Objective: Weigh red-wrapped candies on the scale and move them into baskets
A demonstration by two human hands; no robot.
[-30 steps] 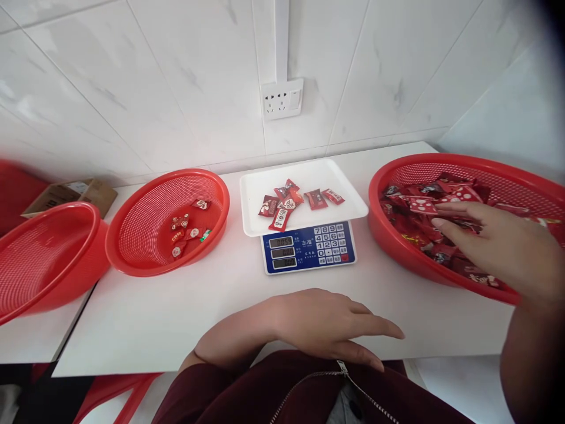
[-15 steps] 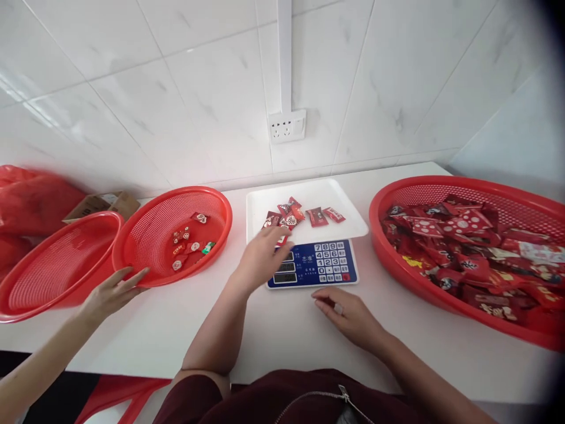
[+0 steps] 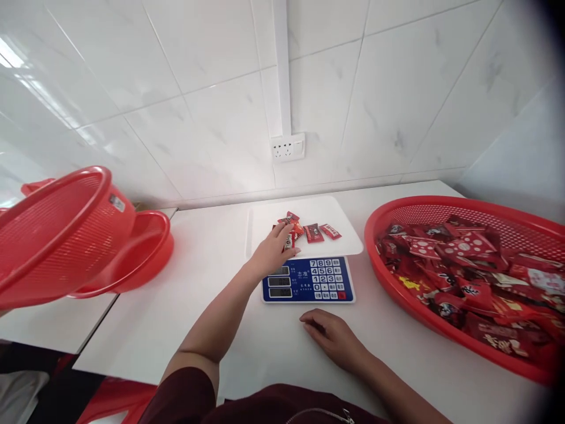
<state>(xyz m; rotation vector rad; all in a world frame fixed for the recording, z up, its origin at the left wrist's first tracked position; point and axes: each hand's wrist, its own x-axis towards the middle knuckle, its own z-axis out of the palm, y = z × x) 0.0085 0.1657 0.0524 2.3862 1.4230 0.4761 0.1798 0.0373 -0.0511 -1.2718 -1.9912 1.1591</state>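
Note:
My left hand (image 3: 272, 250) reaches onto the white tray (image 3: 346, 242) of the blue digital scale (image 3: 309, 280). Its fingers and thumb close over some of the red wrapped candies (image 3: 315, 231) piled there. My right hand (image 3: 333, 338) lies palm down on the white table in front of the scale, fingers loosely bent, holding nothing. A large red basket (image 3: 521, 224) heaped with red wrapped candies stands to the right, apart from both hands.
At the left a red mesh basket (image 3: 62, 227) hangs tilted above the table, over another red basket (image 3: 145, 259) that stands near the table's left edge. A wall socket (image 3: 288, 147) sits on the tiled wall behind the scale.
My left hand moved forward onto the scale tray and closed on candies. My right hand stayed on the table. The basket at the left was lifted and tilted; the other person's hand is out of view.

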